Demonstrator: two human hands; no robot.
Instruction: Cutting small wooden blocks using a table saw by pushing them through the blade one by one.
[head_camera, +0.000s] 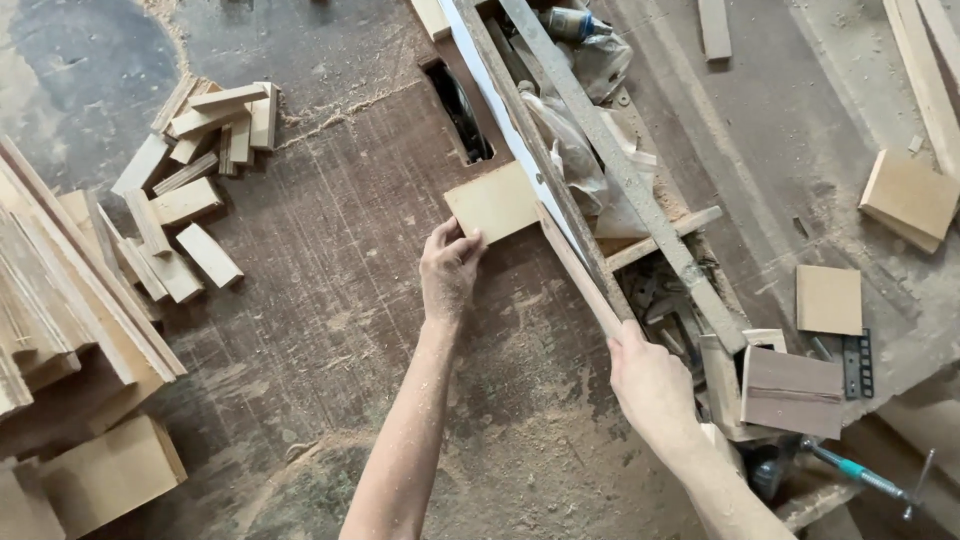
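Note:
My left hand (448, 268) presses its fingers on the near edge of a small flat square wood panel (494, 201) lying on the sawdust-covered saw table (340, 300). The panel sits just in front of the blade slot (460, 110) and against the long fence rail (520, 150). My right hand (648, 378) grips the near end of a thin wooden strip (578, 272) that runs along the fence.
A heap of short wood offcuts (190, 180) lies at the left, with stacked boards (60, 320) at the left edge. Square panels (828, 298) and a block (910, 198) rest on the right, near a bar clamp (860, 478). Plastic wrap (580, 150) lies behind the fence.

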